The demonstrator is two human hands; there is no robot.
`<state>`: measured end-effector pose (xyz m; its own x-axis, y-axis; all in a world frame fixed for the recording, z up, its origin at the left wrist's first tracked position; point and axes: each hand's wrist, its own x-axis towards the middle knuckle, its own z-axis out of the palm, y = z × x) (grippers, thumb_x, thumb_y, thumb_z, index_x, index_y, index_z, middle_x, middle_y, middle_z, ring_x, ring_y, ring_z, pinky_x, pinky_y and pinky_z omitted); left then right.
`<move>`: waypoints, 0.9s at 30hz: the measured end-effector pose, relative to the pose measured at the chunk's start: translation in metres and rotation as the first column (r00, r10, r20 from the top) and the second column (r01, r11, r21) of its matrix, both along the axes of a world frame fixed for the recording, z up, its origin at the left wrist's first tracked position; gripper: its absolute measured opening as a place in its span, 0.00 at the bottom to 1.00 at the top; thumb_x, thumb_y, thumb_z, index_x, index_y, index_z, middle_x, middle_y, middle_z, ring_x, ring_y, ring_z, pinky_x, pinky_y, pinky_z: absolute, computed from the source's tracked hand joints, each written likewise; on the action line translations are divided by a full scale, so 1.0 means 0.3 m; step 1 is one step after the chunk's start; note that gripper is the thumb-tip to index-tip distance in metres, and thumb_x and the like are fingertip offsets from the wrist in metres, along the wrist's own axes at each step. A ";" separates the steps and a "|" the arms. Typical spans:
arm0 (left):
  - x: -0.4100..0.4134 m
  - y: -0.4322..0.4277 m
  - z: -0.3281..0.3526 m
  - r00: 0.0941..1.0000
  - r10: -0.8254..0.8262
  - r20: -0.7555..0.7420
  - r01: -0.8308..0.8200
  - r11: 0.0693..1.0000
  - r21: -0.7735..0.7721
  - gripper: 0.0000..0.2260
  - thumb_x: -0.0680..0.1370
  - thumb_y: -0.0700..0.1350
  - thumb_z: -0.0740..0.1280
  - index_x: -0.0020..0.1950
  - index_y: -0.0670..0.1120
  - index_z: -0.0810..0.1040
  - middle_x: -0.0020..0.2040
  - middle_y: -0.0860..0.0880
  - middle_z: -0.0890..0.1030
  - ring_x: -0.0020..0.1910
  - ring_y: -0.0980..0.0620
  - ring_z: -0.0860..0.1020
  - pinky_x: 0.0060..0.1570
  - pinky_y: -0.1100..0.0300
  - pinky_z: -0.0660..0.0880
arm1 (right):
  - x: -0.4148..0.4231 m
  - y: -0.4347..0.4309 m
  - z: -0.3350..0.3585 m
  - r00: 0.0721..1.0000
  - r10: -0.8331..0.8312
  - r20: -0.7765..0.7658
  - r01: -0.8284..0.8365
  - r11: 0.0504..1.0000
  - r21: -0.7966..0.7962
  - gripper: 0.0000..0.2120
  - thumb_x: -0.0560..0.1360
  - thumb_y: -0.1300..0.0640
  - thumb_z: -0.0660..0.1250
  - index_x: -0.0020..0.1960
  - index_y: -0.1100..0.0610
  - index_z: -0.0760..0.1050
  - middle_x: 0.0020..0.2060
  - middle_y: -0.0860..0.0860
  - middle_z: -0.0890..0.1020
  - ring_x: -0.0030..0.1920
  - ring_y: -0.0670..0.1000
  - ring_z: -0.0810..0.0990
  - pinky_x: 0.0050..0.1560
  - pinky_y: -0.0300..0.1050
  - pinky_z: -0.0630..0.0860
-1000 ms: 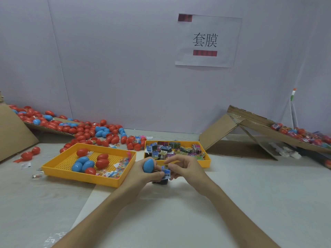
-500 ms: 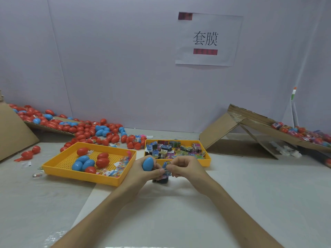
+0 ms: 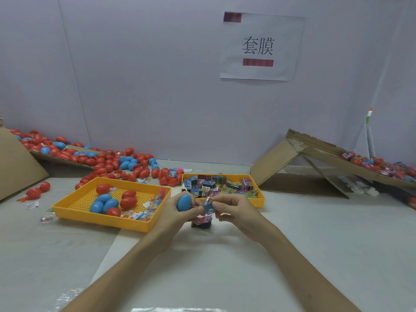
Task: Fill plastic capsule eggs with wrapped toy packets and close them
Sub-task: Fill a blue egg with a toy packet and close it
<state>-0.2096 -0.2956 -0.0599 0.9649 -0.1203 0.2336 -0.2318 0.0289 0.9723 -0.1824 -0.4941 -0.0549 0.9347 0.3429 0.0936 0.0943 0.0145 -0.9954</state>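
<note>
Since the earlier frame the wrapped packet (image 3: pixel 209 207) has risen slightly between the hands. The left hand (image 3: pixel 174 213) grips a blue egg (image 3: pixel 184 202). The right hand (image 3: pixel 237 210) pinches the packet just right of the egg. Two yellow trays (image 3: pixel 67 213) lie beyond the hands on the table (image 3: pixel 225 266).

Glossy plastic egg (image 3: pixel 184 202); shiny printed packet (image 3: pixel 209 206); perforated plastic tray (image 3: pixel 74 206).

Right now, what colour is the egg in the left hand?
Plain blue egg, clearest in the head view.
</note>
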 end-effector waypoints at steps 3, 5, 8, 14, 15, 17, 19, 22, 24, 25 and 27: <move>-0.003 0.001 0.007 0.995 -0.083 -0.049 0.076 0.989 -0.127 0.09 0.72 0.38 0.77 0.41 0.47 0.79 0.53 0.42 0.85 0.53 0.38 0.84 0.53 0.49 0.81 | -0.002 0.001 0.000 1.000 0.019 -0.023 -0.019 1.000 -0.003 0.06 0.79 0.62 0.69 0.52 0.57 0.84 0.38 0.51 0.84 0.38 0.47 0.82 0.43 0.40 0.79; -0.003 0.003 0.008 0.991 -0.124 -0.049 0.116 0.983 -0.144 0.10 0.71 0.37 0.78 0.42 0.46 0.78 0.55 0.40 0.85 0.54 0.36 0.84 0.55 0.47 0.81 | -0.001 0.001 -0.004 1.000 0.005 -0.003 -0.005 1.000 -0.023 0.06 0.78 0.63 0.69 0.53 0.58 0.84 0.39 0.52 0.85 0.38 0.48 0.82 0.42 0.41 0.79; -0.002 0.002 0.002 0.992 -0.120 -0.043 0.116 0.989 -0.097 0.12 0.69 0.39 0.77 0.45 0.42 0.75 0.55 0.41 0.85 0.53 0.34 0.83 0.57 0.42 0.80 | 0.001 0.006 -0.009 0.995 -0.040 0.095 0.049 0.995 -0.088 0.06 0.77 0.63 0.71 0.53 0.56 0.83 0.41 0.52 0.86 0.38 0.48 0.82 0.42 0.41 0.79; 0.007 0.003 -0.010 0.998 -0.062 -0.027 0.064 0.997 0.046 0.13 0.68 0.40 0.81 0.40 0.50 0.78 0.40 0.47 0.81 0.43 0.47 0.82 0.48 0.53 0.80 | 0.002 0.010 -0.014 0.983 -0.051 0.178 0.069 0.993 -0.098 0.07 0.76 0.63 0.73 0.52 0.54 0.81 0.41 0.52 0.87 0.39 0.49 0.83 0.42 0.41 0.78; 0.008 0.003 -0.014 0.999 -0.049 -0.021 0.051 0.995 0.082 0.13 0.69 0.40 0.81 0.40 0.51 0.78 0.39 0.47 0.81 0.42 0.49 0.81 0.46 0.55 0.79 | 0.003 0.011 -0.016 0.981 -0.058 0.183 0.078 0.992 -0.102 0.07 0.76 0.63 0.73 0.52 0.54 0.81 0.42 0.52 0.87 0.39 0.50 0.84 0.42 0.42 0.79; 0.012 0.003 -0.018 1.000 -0.029 -0.006 0.029 0.992 0.123 0.13 0.70 0.40 0.80 0.38 0.52 0.77 0.38 0.48 0.81 0.40 0.52 0.81 0.43 0.59 0.78 | 0.004 0.016 -0.018 0.977 -0.083 0.198 0.107 0.988 -0.115 0.05 0.76 0.62 0.73 0.50 0.55 0.81 0.42 0.52 0.87 0.41 0.52 0.86 0.43 0.44 0.80; 0.014 0.003 -0.020 1.000 -0.008 0.020 0.005 0.991 0.131 0.13 0.71 0.39 0.80 0.39 0.50 0.76 0.37 0.50 0.80 0.38 0.54 0.80 0.40 0.62 0.77 | -0.001 0.018 -0.015 0.979 -0.085 0.185 0.103 0.991 -0.090 0.01 0.77 0.61 0.72 0.48 0.57 0.81 0.39 0.52 0.86 0.40 0.53 0.85 0.44 0.46 0.80; 0.017 0.003 -0.021 0.997 0.056 0.056 -0.062 0.991 0.115 0.14 0.71 0.38 0.79 0.41 0.45 0.74 0.36 0.49 0.78 0.38 0.52 0.78 0.39 0.62 0.77 | -0.011 0.018 -0.008 0.989 -0.012 0.148 0.020 0.998 -0.052 0.04 0.78 0.59 0.71 0.47 0.61 0.81 0.39 0.55 0.85 0.39 0.53 0.84 0.46 0.49 0.80; 0.021 0.005 -0.023 0.992 0.103 0.079 -0.111 0.988 0.107 0.14 0.70 0.38 0.79 0.40 0.45 0.73 0.36 0.49 0.77 0.37 0.52 0.77 0.39 0.61 0.77 | -0.021 0.025 -0.006 0.989 0.042 0.144 -0.035 0.998 -0.055 0.06 0.78 0.59 0.71 0.47 0.62 0.82 0.40 0.59 0.85 0.40 0.54 0.84 0.46 0.47 0.80; 0.023 0.008 -0.024 0.989 0.118 0.086 -0.126 0.987 0.100 0.15 0.70 0.38 0.80 0.40 0.46 0.73 0.36 0.49 0.77 0.37 0.52 0.77 0.40 0.60 0.78 | -0.024 0.029 -0.005 0.988 0.055 0.146 -0.046 0.997 -0.061 0.05 0.78 0.60 0.71 0.47 0.61 0.83 0.41 0.60 0.85 0.41 0.55 0.84 0.45 0.46 0.81; 0.029 0.013 -0.025 0.989 0.124 0.085 -0.129 0.989 0.067 0.15 0.69 0.38 0.80 0.38 0.50 0.75 0.37 0.50 0.78 0.39 0.50 0.80 0.44 0.56 0.80 | -0.027 0.035 -0.006 0.988 0.042 0.151 -0.031 0.997 -0.076 0.04 0.78 0.60 0.71 0.48 0.60 0.84 0.43 0.58 0.86 0.42 0.54 0.85 0.45 0.43 0.81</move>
